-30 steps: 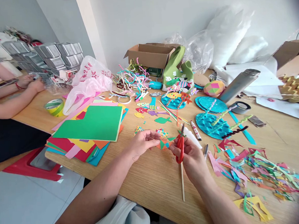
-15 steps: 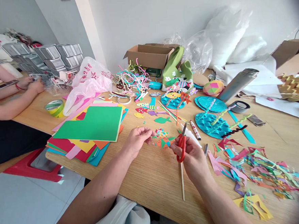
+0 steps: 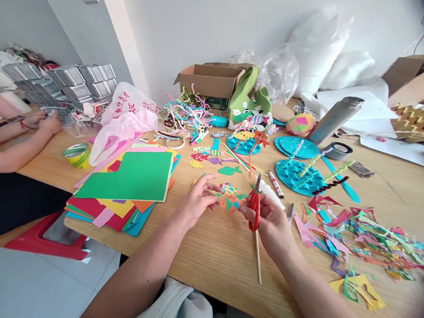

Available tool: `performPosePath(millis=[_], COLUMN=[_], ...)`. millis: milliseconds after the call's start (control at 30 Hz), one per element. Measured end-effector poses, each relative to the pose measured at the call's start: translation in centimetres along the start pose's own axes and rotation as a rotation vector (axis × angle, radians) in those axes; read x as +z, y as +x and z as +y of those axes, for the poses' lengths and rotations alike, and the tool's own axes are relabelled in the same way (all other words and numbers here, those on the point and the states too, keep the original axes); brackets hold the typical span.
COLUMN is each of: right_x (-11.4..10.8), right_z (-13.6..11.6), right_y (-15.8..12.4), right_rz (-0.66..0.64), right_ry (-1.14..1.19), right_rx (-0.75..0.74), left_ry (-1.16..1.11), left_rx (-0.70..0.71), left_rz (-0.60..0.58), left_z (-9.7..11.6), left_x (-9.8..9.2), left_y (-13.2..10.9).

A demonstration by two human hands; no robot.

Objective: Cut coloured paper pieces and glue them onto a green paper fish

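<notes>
Wooden and slim, a stick (image 3: 258, 262) shows below the red-handled scissors (image 3: 255, 211), over the counter (image 3: 211, 246). The right hand (image 3: 272, 217) pinches those scissors, blades pointing away from the person. The left hand (image 3: 198, 201) has its fingers parted, near an orange patchwork fish (image 3: 230, 204) that lies between both hands; whether its fingertips touch the fish, I cannot tell. Just beyond is a multicoloured dotted piece (image 3: 228, 189), then a green fish (image 3: 229, 170). Farther back are tangled pipe cleaners (image 3: 187, 114) and a cardboard box (image 3: 208, 79).
</notes>
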State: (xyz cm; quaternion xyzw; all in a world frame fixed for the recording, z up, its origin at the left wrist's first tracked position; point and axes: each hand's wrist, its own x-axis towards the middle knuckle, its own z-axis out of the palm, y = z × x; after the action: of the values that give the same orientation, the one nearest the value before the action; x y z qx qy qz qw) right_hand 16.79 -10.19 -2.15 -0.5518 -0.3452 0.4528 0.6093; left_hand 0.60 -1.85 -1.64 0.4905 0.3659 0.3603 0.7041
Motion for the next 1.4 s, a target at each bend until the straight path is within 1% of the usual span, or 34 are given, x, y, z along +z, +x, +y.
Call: performPosePath(millis=[67, 167, 300, 433, 600, 800, 1067, 1233, 1400], right_x=[0.0, 0.1, 0.2, 0.3, 0.2, 0.2, -0.1, -0.3, -0.1], right_z=[0.0, -0.1, -0.2, -0.1, 0.0, 0.1, 0.3, 0.5, -0.1], right_y=[-0.1, -0.2, -0.3, -0.3, -0.4, -0.3, -0.4, -0.2, -0.3], right_rz=[0.0, -0.014, -0.053, -0.059, -0.062, -0.063, -0.073, -0.129, -0.183], right_ry=[-0.016, -0.033, -0.033, -0.043, -0.059, -0.076, -0.076, -0.009, 0.04], right_rx=[0.002, 0.0, -0.002, 0.005, 0.002, 0.005, 0.012, 0.056, 0.107], left_ry=[-0.015, 0.014, 0.012, 0.01, 0.055, 0.071, -0.009, -0.068, -0.099], left_rx=[-0.03, -0.055, -0.059, -0.035, -0.038, -0.041, -0.094, -0.123, -0.153], left_rz=[-0.055, -0.107, -0.112, -0.085, -0.058, -0.071, -0.137, -0.184, -0.218], left_z=[0.0, 0.1, 0.0, -0.4, -0.6, -0.5, -0.5, -0.6, -1.0], left_x=[0.1, 0.6, 1.5, 1.8, 1.8, 1.7, 1.6, 1.4, 1.2], left_y=[-0.1, -0.3, -0.6, -0.6, -0.5, -0.5, -0.6, -0.6, -0.4])
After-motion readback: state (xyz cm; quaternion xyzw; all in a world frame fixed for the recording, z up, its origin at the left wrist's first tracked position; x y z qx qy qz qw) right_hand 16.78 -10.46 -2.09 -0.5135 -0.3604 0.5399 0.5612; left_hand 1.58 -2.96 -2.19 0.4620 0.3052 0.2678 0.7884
